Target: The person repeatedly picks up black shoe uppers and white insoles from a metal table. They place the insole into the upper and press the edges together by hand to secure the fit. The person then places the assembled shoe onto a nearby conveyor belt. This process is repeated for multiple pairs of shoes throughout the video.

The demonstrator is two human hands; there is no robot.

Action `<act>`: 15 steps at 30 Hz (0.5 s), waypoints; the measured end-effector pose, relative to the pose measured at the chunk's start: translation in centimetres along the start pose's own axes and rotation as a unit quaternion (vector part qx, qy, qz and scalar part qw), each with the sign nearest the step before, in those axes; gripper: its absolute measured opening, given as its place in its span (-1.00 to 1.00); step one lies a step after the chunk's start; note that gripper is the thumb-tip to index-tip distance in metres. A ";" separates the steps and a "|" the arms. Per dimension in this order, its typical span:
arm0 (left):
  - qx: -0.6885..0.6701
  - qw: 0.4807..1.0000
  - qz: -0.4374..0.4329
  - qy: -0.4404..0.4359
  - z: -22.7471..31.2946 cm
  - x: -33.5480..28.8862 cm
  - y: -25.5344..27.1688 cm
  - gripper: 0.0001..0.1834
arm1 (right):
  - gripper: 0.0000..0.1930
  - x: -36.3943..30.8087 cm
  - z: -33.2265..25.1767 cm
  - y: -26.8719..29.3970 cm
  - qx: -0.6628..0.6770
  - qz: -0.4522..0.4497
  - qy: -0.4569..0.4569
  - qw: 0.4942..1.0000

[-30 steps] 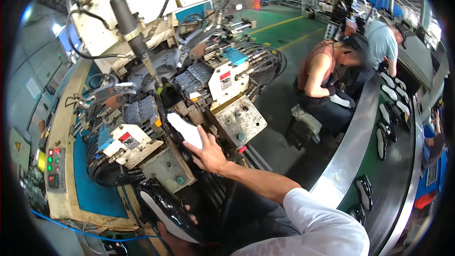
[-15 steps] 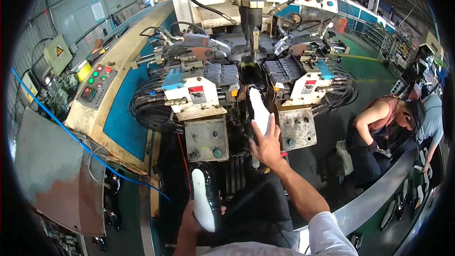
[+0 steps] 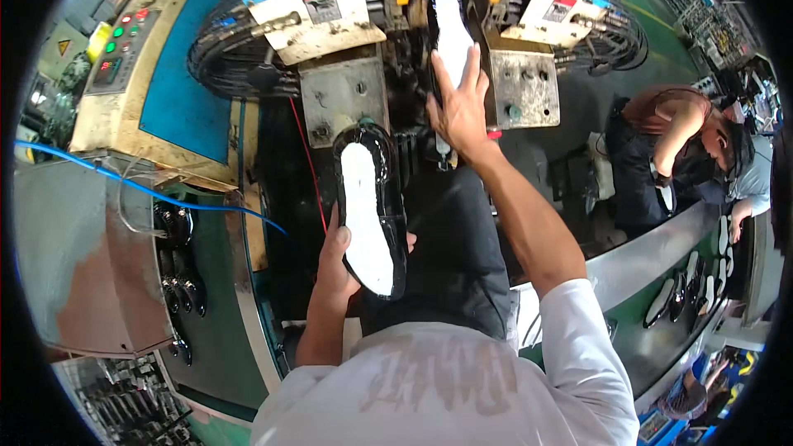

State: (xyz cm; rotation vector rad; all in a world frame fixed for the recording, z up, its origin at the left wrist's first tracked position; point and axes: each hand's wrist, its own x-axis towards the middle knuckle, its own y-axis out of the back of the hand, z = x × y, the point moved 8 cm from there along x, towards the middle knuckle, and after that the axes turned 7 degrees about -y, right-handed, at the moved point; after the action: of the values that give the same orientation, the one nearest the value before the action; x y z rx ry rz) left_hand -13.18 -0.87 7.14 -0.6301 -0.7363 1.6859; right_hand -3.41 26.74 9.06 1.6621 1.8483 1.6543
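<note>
My left hand [image 3: 332, 264] grips a glossy black shoe [image 3: 368, 223], its white sole side turned up and its rounded end pointing at the machine. The thumb lies along the shoe's edge, and fingertips show on its far side. A second black shoe [image 3: 451, 33], also white sole up, sits between the two cream clamp blocks of the machine. My right hand [image 3: 464, 111] rests on that shoe's near end, index and middle fingers stretched out over the white surface. The shoe's lower part is hidden beneath my hand.
Metal plates [image 3: 343, 97] stick out below the clamp blocks. A control panel [image 3: 122, 45] stands at left, with a blue hose [image 3: 165, 198] below. More black shoes [image 3: 183, 281] lie at left and others [image 3: 677, 297] at right. A co-worker [image 3: 669, 149] bends over a shoe at right.
My view has tilted down, so the machine sits higher in the picture. My left hand has lifted its shoe closer to the machine. My right hand stays on the other shoe.
</note>
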 end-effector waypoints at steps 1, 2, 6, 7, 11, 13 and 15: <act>0.005 1.000 0.000 -0.002 0.0 0.4 -0.4 0.00 | -0.12 0.8 0.1 -0.1 0.006 -0.003 -0.006 1.000; 0.010 1.000 0.001 -0.003 0.0 0.8 -0.6 0.01 | -0.13 1.8 0.1 -0.2 -0.008 0.010 0.003 1.000; 0.000 0.999 -0.014 0.030 -0.8 2.6 -0.5 0.06 | -0.13 6.9 0.6 -1.9 -0.043 0.014 0.008 0.999; -0.008 0.999 -0.023 0.044 -1.3 3.2 -0.3 0.08 | -0.15 7.9 0.8 -2.3 -0.047 0.020 0.005 0.999; -0.078 0.990 -0.029 0.114 -2.5 4.3 -0.5 0.15 | -0.24 12.6 1.5 -3.7 -0.046 -0.008 -0.025 0.999; -0.091 0.986 -0.037 0.136 -2.7 5.2 -0.9 0.19 | -0.25 14.7 1.7 -3.7 -0.045 -0.025 -0.047 0.998; -0.119 0.983 -0.032 0.134 -3.2 6.2 -0.9 0.20 | -0.26 15.2 2.0 -3.8 -0.037 -0.025 -0.040 0.998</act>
State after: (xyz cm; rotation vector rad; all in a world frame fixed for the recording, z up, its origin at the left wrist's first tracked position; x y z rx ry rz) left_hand -11.63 5.75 5.47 -0.9690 -0.7603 1.4291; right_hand -9.90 40.47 13.27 1.6160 1.7553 1.5917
